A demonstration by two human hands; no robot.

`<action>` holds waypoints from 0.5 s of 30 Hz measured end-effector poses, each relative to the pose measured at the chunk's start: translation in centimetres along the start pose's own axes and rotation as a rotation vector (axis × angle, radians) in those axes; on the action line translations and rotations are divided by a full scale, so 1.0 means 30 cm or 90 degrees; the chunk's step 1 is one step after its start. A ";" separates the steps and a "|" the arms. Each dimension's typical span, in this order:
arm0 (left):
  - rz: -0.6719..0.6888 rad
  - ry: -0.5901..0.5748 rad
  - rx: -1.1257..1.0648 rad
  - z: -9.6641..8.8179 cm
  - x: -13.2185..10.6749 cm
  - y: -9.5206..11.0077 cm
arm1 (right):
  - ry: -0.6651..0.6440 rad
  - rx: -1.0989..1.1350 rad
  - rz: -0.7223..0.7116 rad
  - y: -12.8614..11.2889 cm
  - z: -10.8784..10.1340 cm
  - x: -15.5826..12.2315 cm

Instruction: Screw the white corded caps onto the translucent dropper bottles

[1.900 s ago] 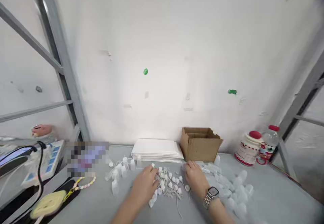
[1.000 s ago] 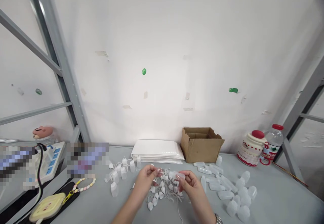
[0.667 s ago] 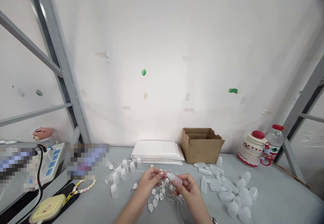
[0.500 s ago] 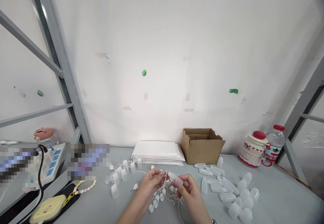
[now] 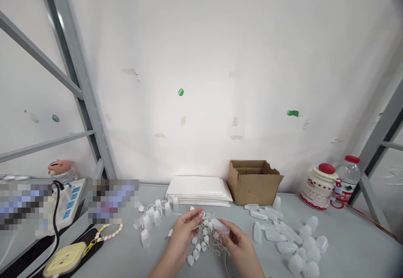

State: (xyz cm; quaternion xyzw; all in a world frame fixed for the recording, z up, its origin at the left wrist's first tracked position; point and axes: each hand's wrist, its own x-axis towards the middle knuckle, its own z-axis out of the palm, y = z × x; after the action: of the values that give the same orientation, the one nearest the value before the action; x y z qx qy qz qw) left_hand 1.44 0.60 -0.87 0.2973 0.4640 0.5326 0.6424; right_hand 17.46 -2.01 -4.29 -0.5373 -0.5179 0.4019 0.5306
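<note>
Standing toward the left of the grey bench [image 5: 122,261] are several capped bottles [image 5: 145,239]. Next, the left hand [image 5: 184,231] curls inward; whether its grip pinches anything is unclear. Corded caps [image 5: 197,253] lie between the hands. The right hand's [image 5: 238,244] grip clasps a translucent bottle [image 5: 219,226] above them. Loose bottles [image 5: 286,248] lie farther right.

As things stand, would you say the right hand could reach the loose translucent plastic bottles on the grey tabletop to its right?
Probably yes: nothing visible blocks the way from the right hand to the loose bottles, though it is holding another translucent bottle.
</note>
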 end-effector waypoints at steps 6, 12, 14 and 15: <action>0.054 0.004 -0.041 0.001 0.010 -0.015 | -0.001 -0.027 -0.041 -0.045 -0.026 -0.012; 0.058 -0.035 -0.076 0.019 -0.005 -0.029 | -0.038 -0.049 -0.100 -0.010 0.011 -0.039; 0.046 -0.055 -0.080 0.029 -0.015 -0.028 | -0.002 -0.057 -0.110 0.005 0.028 -0.040; 0.041 -0.066 -0.082 0.034 -0.021 -0.027 | 0.012 -0.059 -0.111 0.010 0.034 -0.040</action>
State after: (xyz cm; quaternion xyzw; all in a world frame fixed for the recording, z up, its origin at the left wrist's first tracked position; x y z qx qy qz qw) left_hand 2.71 -0.09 -1.00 0.2972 0.3847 0.5659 0.6659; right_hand 16.34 -2.99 -4.85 -0.5177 -0.5761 0.3245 0.5429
